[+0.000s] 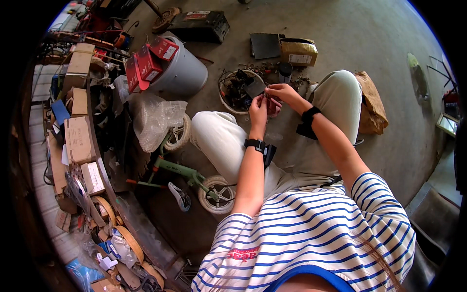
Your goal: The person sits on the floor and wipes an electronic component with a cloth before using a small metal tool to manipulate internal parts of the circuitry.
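Note:
My left hand (pixel 258 110) and my right hand (pixel 286 94) meet in front of my knees, fingertips pinched close together. Whatever small thing they hold between them is too small to make out. A dull reddish, crumpled-looking piece (pixel 275 108) shows just below the fingers; I cannot tell whether it is held. Right behind the hands stands a round whitish tub (pixel 226 103) filled with dark parts and cables. Beside it, a dark cylindrical can (pixel 285 71) stands on the floor. Both wrists wear black straps.
Small debris lies around the tub. Beyond are a cardboard box (pixel 298 51) and a black case (pixel 200 25). To the left are a grey bin (pixel 182 73) with red boxes, a small green bike (pixel 180 170) and a cluttered shelf. A brown paper bag (pixel 372 104) sits by my right knee.

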Motion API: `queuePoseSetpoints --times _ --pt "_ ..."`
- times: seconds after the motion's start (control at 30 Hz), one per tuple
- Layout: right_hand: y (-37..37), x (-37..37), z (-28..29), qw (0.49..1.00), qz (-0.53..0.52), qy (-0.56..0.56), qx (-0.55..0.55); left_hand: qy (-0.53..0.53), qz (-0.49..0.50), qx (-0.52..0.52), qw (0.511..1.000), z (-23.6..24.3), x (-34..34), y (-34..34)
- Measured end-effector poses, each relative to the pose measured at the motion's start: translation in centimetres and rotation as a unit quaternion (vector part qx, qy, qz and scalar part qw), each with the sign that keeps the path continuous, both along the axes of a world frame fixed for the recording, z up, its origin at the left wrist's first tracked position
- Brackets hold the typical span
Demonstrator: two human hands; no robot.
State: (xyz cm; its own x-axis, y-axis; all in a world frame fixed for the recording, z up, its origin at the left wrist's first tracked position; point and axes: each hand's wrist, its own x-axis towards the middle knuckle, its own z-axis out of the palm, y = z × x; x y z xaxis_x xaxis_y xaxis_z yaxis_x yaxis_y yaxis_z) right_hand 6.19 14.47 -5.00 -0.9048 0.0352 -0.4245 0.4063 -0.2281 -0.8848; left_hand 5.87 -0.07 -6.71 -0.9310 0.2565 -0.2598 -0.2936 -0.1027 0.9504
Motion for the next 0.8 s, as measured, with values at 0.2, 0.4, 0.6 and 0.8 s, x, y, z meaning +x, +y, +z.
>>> queuePoseSetpoints --times 0.2,0.4,0.6,0.8 --pt "-0.3 -0.2 -0.4 0.999 0.040 0.025 -0.006 -0.001 -0.012 0.001 1.000 0.1 -0.2 -0.5" --pt "-0.2 -0.1 0.1 0.998 0.032 0.053 0.027 -0.036 -0.019 0.056 0.998 0.8 -0.1 -0.5" --pt "-0.3 0.2 1.4 0.997 0.012 0.028 -0.064 -0.099 -0.029 0.171 0.980 1.0 -0.3 -0.6" --pt "0.4 0.6 1.9 0.988 0.041 0.033 -0.144 -0.084 -0.035 0.203 0.975 2.0 -0.2 -0.6"
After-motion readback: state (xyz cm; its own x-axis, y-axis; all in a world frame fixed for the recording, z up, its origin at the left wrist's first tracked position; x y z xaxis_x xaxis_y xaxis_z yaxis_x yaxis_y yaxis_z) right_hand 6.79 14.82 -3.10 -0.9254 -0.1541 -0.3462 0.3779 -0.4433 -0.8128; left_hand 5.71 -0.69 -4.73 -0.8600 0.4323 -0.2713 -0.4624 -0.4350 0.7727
